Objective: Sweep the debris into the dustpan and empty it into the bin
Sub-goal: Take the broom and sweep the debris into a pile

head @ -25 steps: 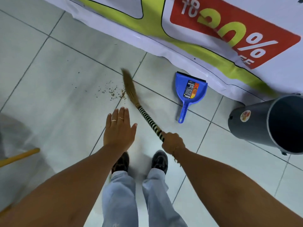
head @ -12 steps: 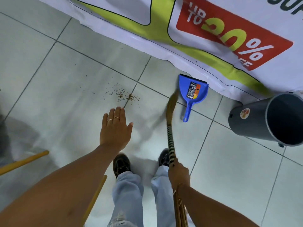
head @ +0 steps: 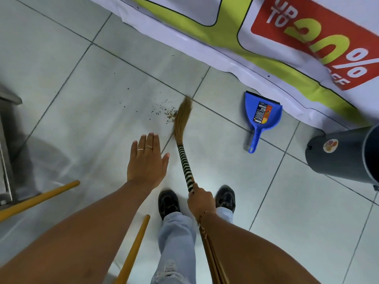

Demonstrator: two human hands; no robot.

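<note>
A small patch of brown debris [head: 164,111] lies on the grey tiled floor. My right hand [head: 201,200] grips the black-and-white striped handle of a straw broom [head: 181,117], whose bristle tip touches the right edge of the debris. My left hand [head: 146,160] hovers flat, fingers apart, holding nothing, just left of the broom handle. A blue dustpan [head: 261,117] lies on the floor to the right, mouth toward the banner. A dark grey bin [head: 344,154] lies tipped at the right edge.
A large white, green and red banner [head: 256,37] covers the floor at the back. Two yellow sticks [head: 39,198] [head: 133,251] cross the lower left. A metal frame [head: 6,152] stands at the left edge. My shoes [head: 168,203] are beneath my hands.
The broom head swung from left of the debris to the right near the dustpan, then back to the debris's right edge. My left hand stayed open and hovering.
</note>
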